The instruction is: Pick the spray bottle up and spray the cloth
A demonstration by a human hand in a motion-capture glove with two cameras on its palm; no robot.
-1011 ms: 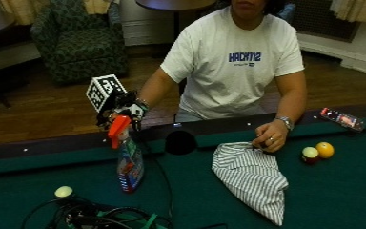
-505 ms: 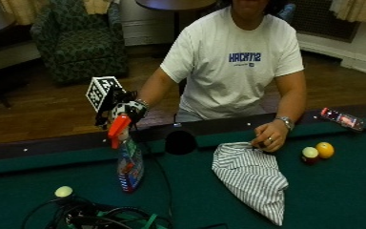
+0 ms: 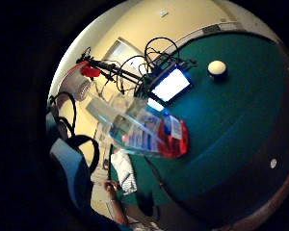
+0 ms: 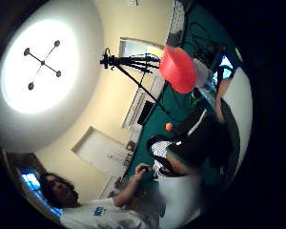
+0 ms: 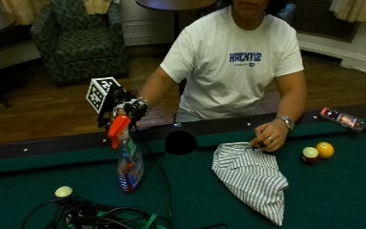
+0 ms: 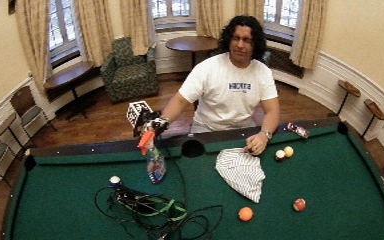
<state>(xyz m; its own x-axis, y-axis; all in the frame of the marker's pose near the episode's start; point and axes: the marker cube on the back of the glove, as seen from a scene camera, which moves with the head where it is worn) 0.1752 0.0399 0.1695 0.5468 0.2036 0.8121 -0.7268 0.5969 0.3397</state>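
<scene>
Gloved right hand (image 5: 129, 110) grips the spray bottle (image 5: 129, 162) by its orange trigger head; swing the nozzle toward the striped cloth (image 5: 251, 177), then squeeze

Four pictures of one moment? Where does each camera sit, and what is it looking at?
Outside view: across the pool table, facing the person; gloved right hand grips the spray bottle, bare hand on the cloth.
Wide outside view: higher, whole table.
Little-finger palm view: looks along the bottle.
Thumb palm view: looks past the red sprayer at the ceiling.
Both outside views share bottle and cloth.
</scene>
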